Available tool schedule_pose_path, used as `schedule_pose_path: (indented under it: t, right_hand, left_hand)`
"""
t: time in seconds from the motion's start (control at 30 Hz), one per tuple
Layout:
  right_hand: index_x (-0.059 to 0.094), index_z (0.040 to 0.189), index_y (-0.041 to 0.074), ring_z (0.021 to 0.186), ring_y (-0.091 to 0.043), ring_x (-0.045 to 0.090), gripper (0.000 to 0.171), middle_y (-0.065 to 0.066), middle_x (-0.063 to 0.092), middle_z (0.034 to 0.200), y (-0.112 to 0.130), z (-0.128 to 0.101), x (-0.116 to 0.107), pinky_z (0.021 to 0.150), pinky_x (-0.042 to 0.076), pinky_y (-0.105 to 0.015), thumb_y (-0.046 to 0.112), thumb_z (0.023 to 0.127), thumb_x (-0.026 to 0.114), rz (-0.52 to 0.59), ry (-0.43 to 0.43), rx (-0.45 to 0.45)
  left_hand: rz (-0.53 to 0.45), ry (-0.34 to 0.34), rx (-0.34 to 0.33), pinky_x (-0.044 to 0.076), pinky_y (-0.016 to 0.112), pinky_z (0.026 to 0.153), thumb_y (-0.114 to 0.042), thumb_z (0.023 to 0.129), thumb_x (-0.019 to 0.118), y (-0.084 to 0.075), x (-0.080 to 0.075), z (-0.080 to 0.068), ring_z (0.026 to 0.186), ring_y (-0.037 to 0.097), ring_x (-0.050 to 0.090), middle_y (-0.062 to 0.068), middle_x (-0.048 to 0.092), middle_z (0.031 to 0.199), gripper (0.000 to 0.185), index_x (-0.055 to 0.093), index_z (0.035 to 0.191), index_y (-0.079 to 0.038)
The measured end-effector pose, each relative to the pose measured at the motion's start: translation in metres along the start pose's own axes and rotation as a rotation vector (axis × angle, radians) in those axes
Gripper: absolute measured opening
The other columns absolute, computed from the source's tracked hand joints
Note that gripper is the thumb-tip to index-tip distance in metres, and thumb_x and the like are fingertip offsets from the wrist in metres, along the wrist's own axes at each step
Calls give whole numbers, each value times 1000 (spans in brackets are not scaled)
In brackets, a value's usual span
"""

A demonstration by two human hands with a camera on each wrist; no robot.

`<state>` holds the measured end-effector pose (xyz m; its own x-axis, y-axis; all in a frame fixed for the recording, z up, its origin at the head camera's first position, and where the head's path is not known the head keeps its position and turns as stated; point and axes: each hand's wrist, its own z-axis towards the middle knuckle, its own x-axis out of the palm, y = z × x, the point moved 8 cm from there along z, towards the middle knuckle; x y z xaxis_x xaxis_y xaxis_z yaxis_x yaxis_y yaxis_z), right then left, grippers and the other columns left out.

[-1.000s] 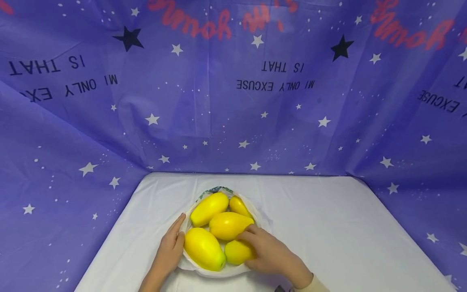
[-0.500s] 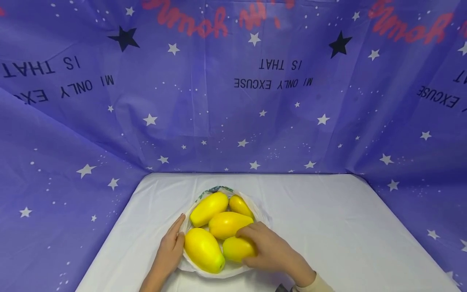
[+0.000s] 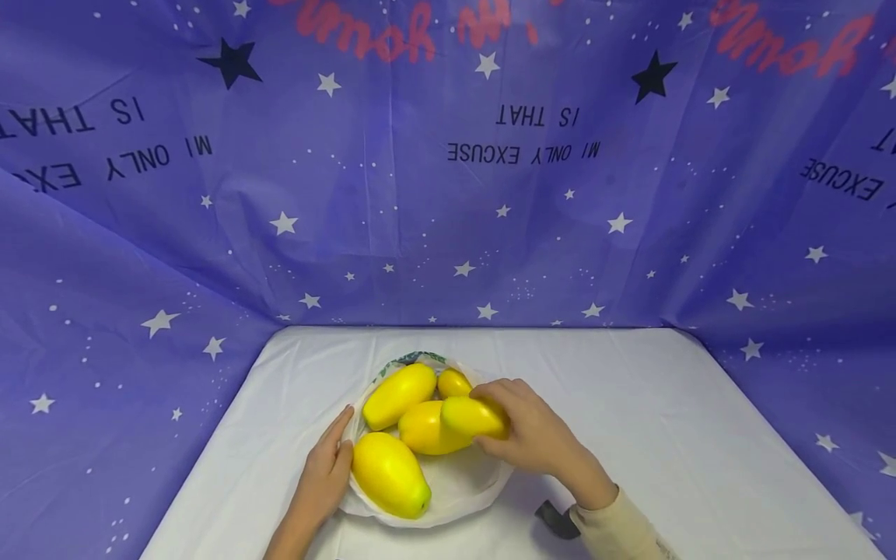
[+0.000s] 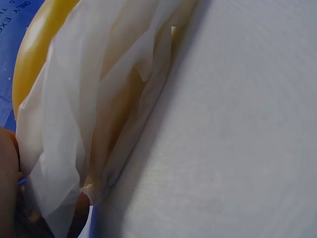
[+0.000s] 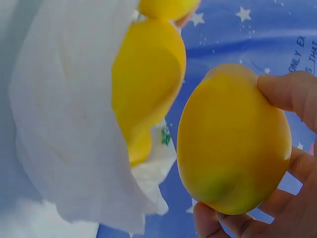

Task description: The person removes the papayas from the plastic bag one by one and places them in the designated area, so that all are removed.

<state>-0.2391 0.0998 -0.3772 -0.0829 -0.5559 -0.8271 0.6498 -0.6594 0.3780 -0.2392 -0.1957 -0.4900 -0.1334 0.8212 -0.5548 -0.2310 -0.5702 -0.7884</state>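
A white plastic bag (image 3: 458,498) stands with its mouth spread wide, and several yellow mangoes (image 3: 390,474) lie inside it. My right hand (image 3: 535,428) grips one yellow mango (image 3: 472,418) with a greenish end, thumb on one side and fingers on the other. In the right wrist view this mango (image 5: 233,144) is apart from the bag (image 5: 69,109), beside its rim. My left hand (image 3: 327,470) holds the bag's left edge, the film (image 4: 59,163) passing between thumb and fingers.
A white cloth (image 3: 665,435) covers the table. Purple star-patterned curtains (image 3: 448,202) rise at the back and on both sides. A small dark object (image 3: 556,519) shows beside the right sleeve (image 3: 619,529).
My right hand has lifted the mango from the front right of the bag, moving it up and right over the middle one. The left hand stays at the bag's edge.
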Motion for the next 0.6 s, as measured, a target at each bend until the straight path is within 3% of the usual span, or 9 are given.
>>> schedule_pose_path:
  t: [0.07, 0.23, 0.43, 0.6]
  right_hand:
    - [60, 124, 23, 103, -8, 50, 56, 13, 59, 118, -5, 1, -4, 87, 50, -34, 34, 74, 82, 0, -17, 12]
    - [60, 123, 24, 96, -9, 50, 55, 12, 60, 114, -19, 4, -11, 80, 50, -33, 34, 74, 82, -7, -51, 50]
    - [61, 122, 22, 94, -13, 50, 54, 8, 61, 115, -34, 8, -16, 77, 49, -33, 35, 74, 82, -42, -89, 68]
    - [61, 122, 19, 96, -16, 52, 55, 5, 62, 116, -40, 9, -19, 79, 49, -34, 36, 75, 82, -62, -110, 74]
  left_hand:
    - [3, 0, -1, 22, 36, 115, -6, 102, 41, 1, 0, -1, 142, 29, 30, 10, 34, 155, 50, 34, 151, -7]
    - [2, 3, -3, 20, 28, 115, -5, 102, 41, 1, -1, -3, 141, 29, 30, 10, 34, 155, 50, 34, 151, -7]
    - [-17, 20, -12, 23, 49, 114, -8, 103, 40, 1, 0, -1, 142, 30, 28, 10, 32, 156, 50, 32, 153, -10]
    - [-28, 28, -18, 23, 52, 114, -11, 104, 38, 1, 2, 0, 143, 31, 27, 10, 31, 156, 50, 31, 153, -11]
